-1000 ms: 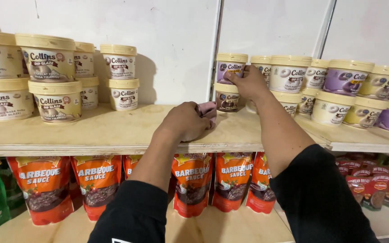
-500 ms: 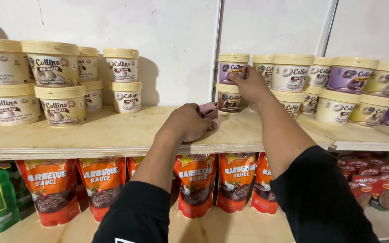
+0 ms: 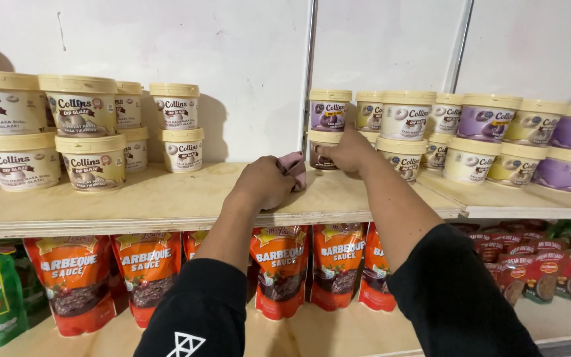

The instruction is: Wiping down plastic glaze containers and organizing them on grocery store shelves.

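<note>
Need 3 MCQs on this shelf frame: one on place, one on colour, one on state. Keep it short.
1. Where is the left hand?
A. on the wooden upper shelf, holding a cloth
B. on the lower shelf among the sauce pouches
C. flat against the back wall

2. What colour is the cloth?
A. green
B. pink
C. black

3. What is the right hand doing?
A. hanging free in the air
B. holding a sauce pouch
C. touching the bottom tub of the stacked pair by the shelf divider

Answers: 1 A, the hand rests on the plywood with the cloth bunched in it. 2 B, pink folds show past the fingers. 3 C, the fingers reach the lower tub's front.
</note>
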